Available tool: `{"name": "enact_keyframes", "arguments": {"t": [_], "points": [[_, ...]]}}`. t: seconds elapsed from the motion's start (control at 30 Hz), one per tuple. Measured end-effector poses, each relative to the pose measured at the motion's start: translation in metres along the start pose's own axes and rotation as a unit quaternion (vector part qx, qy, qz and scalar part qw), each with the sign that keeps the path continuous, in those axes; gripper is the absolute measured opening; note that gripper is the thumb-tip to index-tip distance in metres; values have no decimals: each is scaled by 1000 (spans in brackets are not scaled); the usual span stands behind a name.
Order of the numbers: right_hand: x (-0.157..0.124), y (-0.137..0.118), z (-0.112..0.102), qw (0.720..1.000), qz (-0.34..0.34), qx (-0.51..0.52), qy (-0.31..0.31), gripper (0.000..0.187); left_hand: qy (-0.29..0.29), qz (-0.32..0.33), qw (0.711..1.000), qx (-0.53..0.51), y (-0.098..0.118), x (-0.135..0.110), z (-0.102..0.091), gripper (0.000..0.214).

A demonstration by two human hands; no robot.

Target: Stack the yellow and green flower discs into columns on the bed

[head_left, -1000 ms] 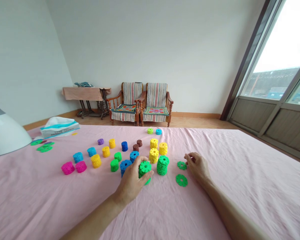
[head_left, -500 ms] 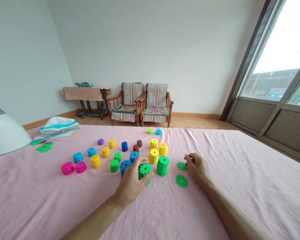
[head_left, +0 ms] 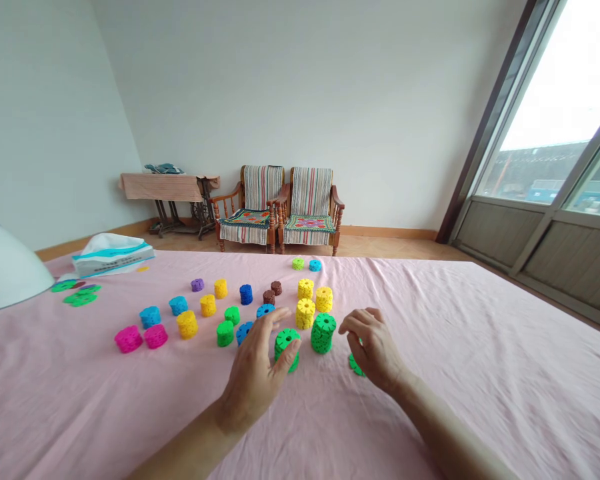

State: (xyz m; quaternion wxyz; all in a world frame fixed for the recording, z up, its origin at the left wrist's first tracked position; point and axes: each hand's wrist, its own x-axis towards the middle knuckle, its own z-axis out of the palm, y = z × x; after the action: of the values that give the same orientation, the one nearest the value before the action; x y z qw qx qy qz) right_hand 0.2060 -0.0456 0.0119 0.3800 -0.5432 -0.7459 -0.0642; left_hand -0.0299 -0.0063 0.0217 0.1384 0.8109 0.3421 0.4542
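Observation:
My left hand (head_left: 254, 373) stands with its fingers spread around a short green stack of toothed plastic discs (head_left: 287, 349), the thumb against the stack's right side. A blue disc stack (head_left: 245, 333) is partly hidden behind those fingers. My right hand (head_left: 373, 347) curls low over flat green discs (head_left: 356, 365), mostly covering them, so I cannot tell whether it holds one. Between my hands stands a taller green stack (head_left: 323, 333), apart from both, with a yellow stack (head_left: 305, 313) behind it.
Several more stacks in blue, yellow, pink, brown and green stand on the pink bedsheet (head_left: 430, 400). A tissue packet (head_left: 113, 256) and flat green discs (head_left: 80, 299) lie at the far left. Beyond the bed are two wooden armchairs (head_left: 280, 210).
My left hand has lifted off the short green stack and spread its fingers. My right hand has moved left and now covers the flat green discs. The whole view has shifted slightly.

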Motion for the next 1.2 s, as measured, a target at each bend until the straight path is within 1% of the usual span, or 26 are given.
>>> {"name": "enact_keyframes", "arguments": {"t": [0.07, 0.17, 0.33, 0.5, 0.83, 1.07, 1.2], "points": [[1, -1, 4, 1000, -4, -13, -10, 26, 30, 1, 999, -11, 4, 0, -3, 34], [0, 3, 9, 999, 7, -29, -18, 27, 45, 7, 999, -23, 7, -1, -5, 34], [1, 8, 14, 999, 20, -45, -23, 28, 42, 13, 999, -29, 7, 0, -4, 29], [2, 6, 17, 999, 18, -44, -27, 29, 40, 9, 998, -37, 8, 0, -5, 27], [3, 3, 15, 999, 6, -26, -20, 29, 33, 7, 998, -45, 10, 0, -6, 25], [2, 1, 16, 1000, 12, -17, -19, 30, 26, 6, 998, -52, 11, 0, -6, 24], [4, 1, 13, 1000, 8, -1, -9, 30, 28, 2, 998, -53, 10, 0, -6, 26]]}}
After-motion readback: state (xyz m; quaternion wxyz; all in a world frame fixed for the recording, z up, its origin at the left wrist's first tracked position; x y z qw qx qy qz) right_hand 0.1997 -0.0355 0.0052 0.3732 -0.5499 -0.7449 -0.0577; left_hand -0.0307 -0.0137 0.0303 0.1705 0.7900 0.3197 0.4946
